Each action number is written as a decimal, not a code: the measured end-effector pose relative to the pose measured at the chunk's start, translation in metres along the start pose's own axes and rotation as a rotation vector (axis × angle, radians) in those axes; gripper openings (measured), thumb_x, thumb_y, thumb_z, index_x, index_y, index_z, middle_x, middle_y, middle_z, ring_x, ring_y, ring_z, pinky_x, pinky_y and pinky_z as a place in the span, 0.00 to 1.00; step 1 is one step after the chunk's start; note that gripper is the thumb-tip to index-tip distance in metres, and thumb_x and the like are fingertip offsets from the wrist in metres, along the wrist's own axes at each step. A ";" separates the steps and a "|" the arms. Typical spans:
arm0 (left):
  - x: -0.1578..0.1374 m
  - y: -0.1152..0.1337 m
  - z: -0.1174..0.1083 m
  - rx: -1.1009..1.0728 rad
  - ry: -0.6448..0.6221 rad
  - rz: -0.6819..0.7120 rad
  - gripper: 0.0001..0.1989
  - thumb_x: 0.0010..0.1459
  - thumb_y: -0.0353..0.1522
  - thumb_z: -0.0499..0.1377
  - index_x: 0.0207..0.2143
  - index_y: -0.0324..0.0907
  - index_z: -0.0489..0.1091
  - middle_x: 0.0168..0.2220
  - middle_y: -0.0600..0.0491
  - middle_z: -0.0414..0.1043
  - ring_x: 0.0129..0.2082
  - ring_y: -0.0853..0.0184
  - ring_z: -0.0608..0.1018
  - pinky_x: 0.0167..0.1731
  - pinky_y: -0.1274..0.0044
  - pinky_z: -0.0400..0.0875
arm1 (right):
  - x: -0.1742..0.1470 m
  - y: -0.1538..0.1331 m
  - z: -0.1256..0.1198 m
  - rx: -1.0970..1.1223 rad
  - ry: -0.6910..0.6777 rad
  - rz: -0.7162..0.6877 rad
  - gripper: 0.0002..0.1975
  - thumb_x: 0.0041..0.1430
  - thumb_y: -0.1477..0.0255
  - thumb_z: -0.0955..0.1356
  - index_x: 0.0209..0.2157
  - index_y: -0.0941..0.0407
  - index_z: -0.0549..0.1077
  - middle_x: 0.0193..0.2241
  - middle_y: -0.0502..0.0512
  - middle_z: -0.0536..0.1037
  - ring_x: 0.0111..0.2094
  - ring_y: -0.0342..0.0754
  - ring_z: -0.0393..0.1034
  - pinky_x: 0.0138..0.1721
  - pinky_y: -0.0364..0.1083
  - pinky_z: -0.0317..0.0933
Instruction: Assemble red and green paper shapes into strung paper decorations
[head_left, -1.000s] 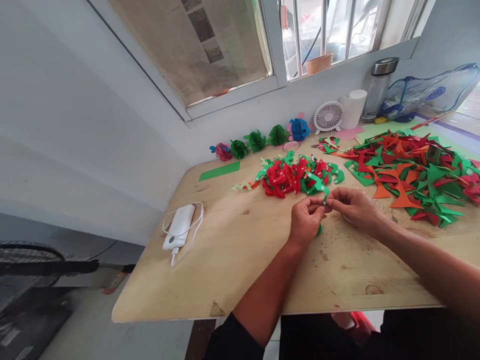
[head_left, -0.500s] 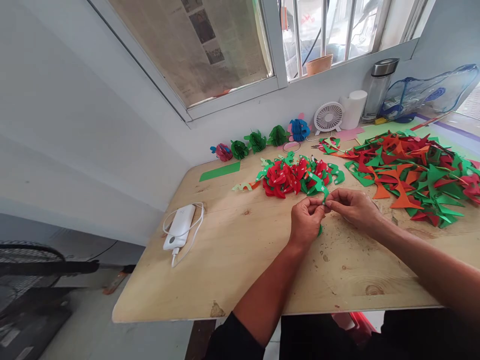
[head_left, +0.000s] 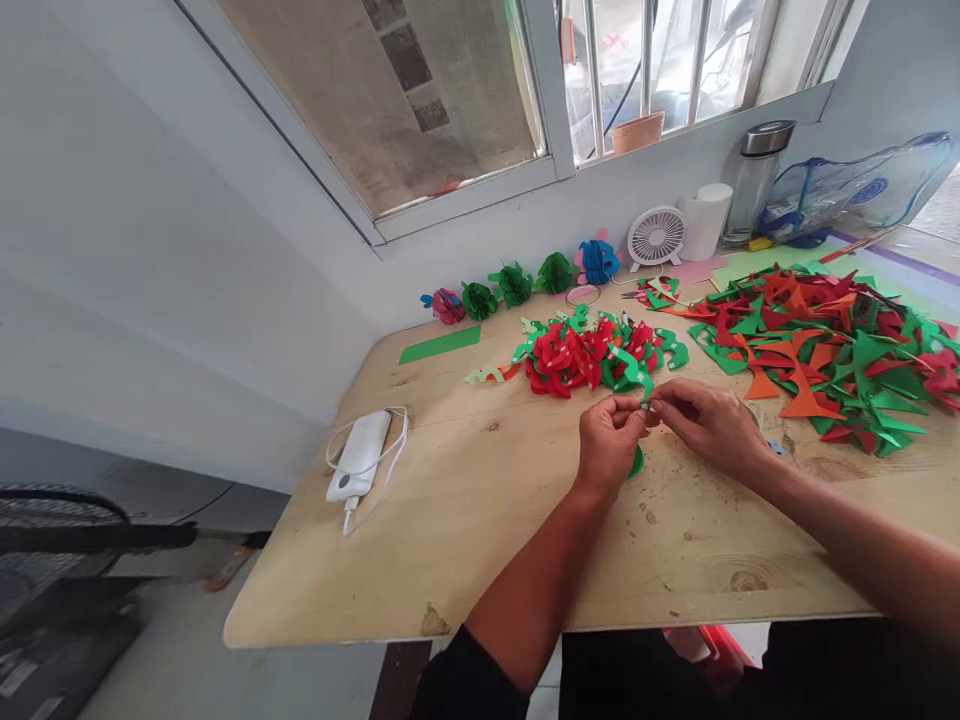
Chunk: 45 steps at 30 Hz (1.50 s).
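Observation:
A wavy green paper strip [head_left: 634,371] with small pale squares on it is pinched between both hands over the table. My left hand [head_left: 609,440] is closed on its lower part, and a rounded green end [head_left: 637,462] shows below the palm. My right hand [head_left: 705,420] has thumb and forefinger pressed together at the same spot; its fingertips meet those of the left. What lies exactly between the fingertips is too small to make out. Just beyond the hands sits a heap of red and green paper cutouts [head_left: 562,357], some with pale squares.
To the right spreads a large pile of red, orange and green paper scraps [head_left: 810,350]. Paper honeycomb figures [head_left: 514,284], a small white fan [head_left: 657,237] and a glass bottle [head_left: 752,185] line the wall. A white power bank [head_left: 360,455] with its cable lies left.
Both hands have shifted very slightly left, still pinching the green strip. More of its rounded lower end shows, and a small bluish thing now appears beside the right wrist.

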<state>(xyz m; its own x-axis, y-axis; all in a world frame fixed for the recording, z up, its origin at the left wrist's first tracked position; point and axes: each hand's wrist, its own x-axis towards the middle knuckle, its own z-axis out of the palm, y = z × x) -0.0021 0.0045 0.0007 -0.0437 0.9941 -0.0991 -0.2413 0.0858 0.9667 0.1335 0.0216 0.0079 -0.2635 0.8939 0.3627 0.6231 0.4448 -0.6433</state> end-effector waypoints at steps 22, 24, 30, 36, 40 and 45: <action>0.000 0.001 -0.003 -0.037 -0.115 -0.044 0.11 0.44 0.34 0.63 0.30 0.37 0.70 0.24 0.48 0.77 0.26 0.65 0.79 0.28 0.77 0.70 | 0.007 0.012 -0.002 0.560 -0.089 0.334 0.17 0.51 0.56 0.67 0.24 0.56 0.67 0.19 0.45 0.61 0.20 0.39 0.51 0.21 0.42 0.46; 0.000 0.001 -0.003 -0.016 -0.113 -0.040 0.11 0.45 0.35 0.63 0.30 0.37 0.70 0.23 0.48 0.77 0.26 0.65 0.79 0.27 0.77 0.69 | 0.006 0.016 0.001 0.527 -0.086 0.320 0.16 0.52 0.57 0.66 0.25 0.56 0.68 0.19 0.45 0.60 0.21 0.39 0.51 0.22 0.42 0.46; 0.001 -0.001 -0.005 0.061 -0.113 -0.018 0.10 0.47 0.37 0.61 0.24 0.38 0.67 0.19 0.50 0.74 0.21 0.68 0.76 0.23 0.79 0.67 | 0.006 0.016 0.001 0.400 -0.112 0.204 0.18 0.56 0.57 0.63 0.22 0.56 0.66 0.18 0.45 0.56 0.21 0.40 0.48 0.21 0.42 0.45; 0.002 -0.003 -0.006 0.069 -0.137 -0.001 0.12 0.48 0.39 0.61 0.25 0.38 0.67 0.19 0.51 0.73 0.19 0.70 0.74 0.22 0.79 0.66 | 0.006 0.012 0.000 0.302 -0.080 0.166 0.19 0.56 0.58 0.62 0.20 0.56 0.64 0.17 0.44 0.53 0.20 0.40 0.46 0.20 0.42 0.43; 0.002 -0.003 -0.004 0.062 -0.101 -0.004 0.14 0.47 0.40 0.62 0.30 0.38 0.68 0.22 0.51 0.74 0.23 0.67 0.77 0.21 0.80 0.66 | 0.005 0.014 0.002 0.239 -0.036 0.135 0.18 0.56 0.60 0.63 0.19 0.55 0.61 0.17 0.44 0.52 0.20 0.39 0.46 0.20 0.42 0.43; 0.002 -0.001 -0.004 0.040 0.015 0.083 0.16 0.47 0.38 0.63 0.37 0.39 0.67 0.29 0.51 0.74 0.28 0.68 0.77 0.24 0.80 0.67 | 0.003 0.010 0.000 0.104 0.010 0.100 0.18 0.56 0.61 0.63 0.18 0.55 0.59 0.16 0.45 0.55 0.20 0.40 0.49 0.21 0.42 0.46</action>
<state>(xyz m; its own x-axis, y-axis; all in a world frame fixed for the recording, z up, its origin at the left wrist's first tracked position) -0.0056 0.0065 -0.0011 -0.0766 0.9968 -0.0217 -0.1972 0.0062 0.9803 0.1392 0.0290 0.0025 -0.1963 0.9335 0.3000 0.5663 0.3577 -0.7426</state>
